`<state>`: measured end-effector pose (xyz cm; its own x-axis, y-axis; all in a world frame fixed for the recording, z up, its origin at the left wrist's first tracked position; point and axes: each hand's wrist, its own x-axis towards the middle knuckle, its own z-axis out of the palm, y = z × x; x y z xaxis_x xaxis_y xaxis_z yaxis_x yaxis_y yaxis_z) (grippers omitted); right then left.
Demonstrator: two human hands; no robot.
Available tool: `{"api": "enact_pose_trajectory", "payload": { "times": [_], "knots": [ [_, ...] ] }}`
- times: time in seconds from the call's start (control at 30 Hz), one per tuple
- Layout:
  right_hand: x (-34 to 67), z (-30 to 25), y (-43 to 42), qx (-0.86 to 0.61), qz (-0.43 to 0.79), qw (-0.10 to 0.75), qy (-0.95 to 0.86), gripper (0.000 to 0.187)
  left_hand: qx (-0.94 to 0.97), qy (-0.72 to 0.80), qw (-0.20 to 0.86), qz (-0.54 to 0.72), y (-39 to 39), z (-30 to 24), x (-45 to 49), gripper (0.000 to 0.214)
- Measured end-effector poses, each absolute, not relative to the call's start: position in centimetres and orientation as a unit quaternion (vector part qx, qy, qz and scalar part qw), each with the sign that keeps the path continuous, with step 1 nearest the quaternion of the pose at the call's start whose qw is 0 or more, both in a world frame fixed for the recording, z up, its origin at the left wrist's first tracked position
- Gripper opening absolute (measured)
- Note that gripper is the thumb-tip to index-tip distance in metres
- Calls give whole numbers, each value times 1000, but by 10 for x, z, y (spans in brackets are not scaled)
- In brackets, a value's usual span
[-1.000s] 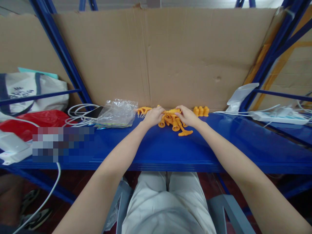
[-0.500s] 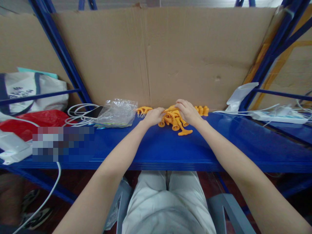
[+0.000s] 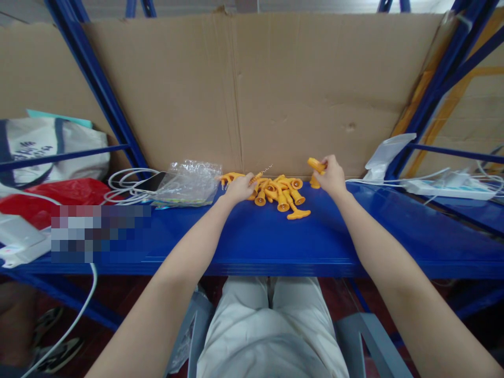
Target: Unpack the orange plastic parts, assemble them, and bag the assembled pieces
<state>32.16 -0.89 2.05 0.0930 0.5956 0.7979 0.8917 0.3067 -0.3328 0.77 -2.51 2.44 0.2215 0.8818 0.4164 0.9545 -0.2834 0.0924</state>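
Note:
My left hand [image 3: 239, 189] is closed round a yellow corkscrew [image 3: 257, 176], whose bare metal spiral points up and to the right. Held in the fingers of my right hand [image 3: 331, 174] is a yellow bell-shaped sleeve [image 3: 316, 165], tilted above the shelf near the cardboard. Under it stands another yellow sleeve [image 3: 315, 182], partly covered by that hand. Between my hands lies a loose pile of yellow corkscrews [image 3: 282, 199], several with their round open ends facing me. Left of my left hand, yellow handles with metal spirals [image 3: 231, 177] lie side by side.
A cardboard sheet [image 3: 291, 94] backs the blue shelf [image 3: 260, 241]. To the left are a clear plastic bag [image 3: 189, 184], a dark phone-like object [image 3: 153, 181], white cables [image 3: 126, 184] and a red bag [image 3: 79, 194]. A white power strip [image 3: 452, 189] lies at the right.
My right hand has moved right from the pile and now carries a yellow sleeve. My left hand has shifted slightly left, with a corkscrew's bare spiral now showing in it.

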Motion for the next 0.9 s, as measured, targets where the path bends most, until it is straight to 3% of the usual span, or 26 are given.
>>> {"api": "enact_pose_trajectory", "payload": {
  "times": [0.23, 0.73, 0.9],
  "knots": [
    [357, -6, 1, -705, -48, 354, -612, 26, -743, -634, 71, -202, -11, 16, 0, 30],
    [365, -17, 11, -674, 76, 286, -677, 14, -788, -567, 31, -237, -5, 9, 7, 23],
    [369, -23, 19, -653, 98, 231, -715, 36, -794, -558, 24, -242, -3, 9, 6, 21]
  ]
}}
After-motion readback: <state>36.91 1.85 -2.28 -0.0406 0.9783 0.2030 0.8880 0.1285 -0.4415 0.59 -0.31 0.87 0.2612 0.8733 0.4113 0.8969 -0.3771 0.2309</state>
